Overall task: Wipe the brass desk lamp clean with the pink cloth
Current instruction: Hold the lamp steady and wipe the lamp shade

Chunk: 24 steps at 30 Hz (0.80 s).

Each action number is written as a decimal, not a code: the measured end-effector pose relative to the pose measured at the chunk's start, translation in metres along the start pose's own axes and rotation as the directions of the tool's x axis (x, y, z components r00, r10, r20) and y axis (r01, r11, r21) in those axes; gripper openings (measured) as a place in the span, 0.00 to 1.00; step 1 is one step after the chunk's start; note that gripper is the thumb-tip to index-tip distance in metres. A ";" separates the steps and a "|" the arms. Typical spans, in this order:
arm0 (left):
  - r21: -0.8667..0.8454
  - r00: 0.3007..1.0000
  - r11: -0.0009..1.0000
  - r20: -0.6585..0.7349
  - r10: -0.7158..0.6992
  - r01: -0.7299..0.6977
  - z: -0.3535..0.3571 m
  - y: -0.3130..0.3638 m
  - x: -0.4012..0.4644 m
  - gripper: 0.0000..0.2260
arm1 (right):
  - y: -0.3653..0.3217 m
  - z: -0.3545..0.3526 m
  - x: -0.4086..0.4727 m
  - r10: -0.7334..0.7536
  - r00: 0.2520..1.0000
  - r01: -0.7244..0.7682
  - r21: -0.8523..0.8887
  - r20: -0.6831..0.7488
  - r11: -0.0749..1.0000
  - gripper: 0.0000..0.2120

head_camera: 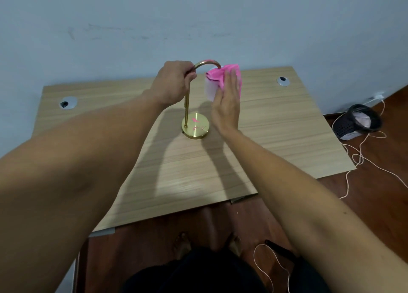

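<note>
A brass desk lamp (195,127) stands on the wooden desk (276,124), with a round base, a thin upright stem and a curved neck. My left hand (172,82) grips the top of the stem where the neck bends. The pale lamp shade (209,90) hangs from the neck's end. A pink cloth (217,74) is draped over the shade. My right hand (226,100) presses the cloth flat against the shade's right side, fingers extended. Pink reflections show on the base.
Two round cable grommets (68,102) (283,81) sit in the desk's far corners. A dark bin (357,121) lies tipped on the wooden floor at right, with a thin white cord (362,158) trailing beside the desk. A blue wall rises behind.
</note>
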<state>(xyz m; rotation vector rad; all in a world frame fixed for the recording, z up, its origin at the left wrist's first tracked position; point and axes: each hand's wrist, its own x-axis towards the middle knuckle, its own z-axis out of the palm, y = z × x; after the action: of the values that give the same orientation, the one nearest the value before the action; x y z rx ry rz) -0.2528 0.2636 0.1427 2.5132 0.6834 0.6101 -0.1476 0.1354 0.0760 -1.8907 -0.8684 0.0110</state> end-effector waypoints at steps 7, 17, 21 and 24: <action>-0.009 1.000 1.000 0.010 -0.027 0.027 -0.001 0.003 -0.001 0.09 | -0.006 -0.020 0.041 0.154 0.983 -0.159 0.053 0.101 0.986 0.19; -0.019 0.999 0.999 0.020 -0.028 0.029 -0.001 0.001 0.000 0.09 | 0.013 0.011 -0.029 -0.100 0.995 0.100 -0.092 0.012 0.991 0.26; -0.025 0.999 0.999 0.025 -0.031 0.032 -0.001 0.001 0.000 0.08 | 0.003 -0.008 0.019 0.084 0.996 -0.084 0.079 0.002 0.993 0.22; -0.031 0.999 0.999 0.027 -0.037 0.038 -0.001 0.002 0.000 0.09 | -0.005 -0.024 0.048 0.278 0.960 -0.281 0.157 0.047 0.947 0.18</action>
<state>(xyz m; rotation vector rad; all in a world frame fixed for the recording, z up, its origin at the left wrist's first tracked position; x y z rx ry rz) -0.2528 0.2625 0.1441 2.4697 0.7043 0.5690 -0.1059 0.1451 0.1088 -1.8477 -0.5895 0.2710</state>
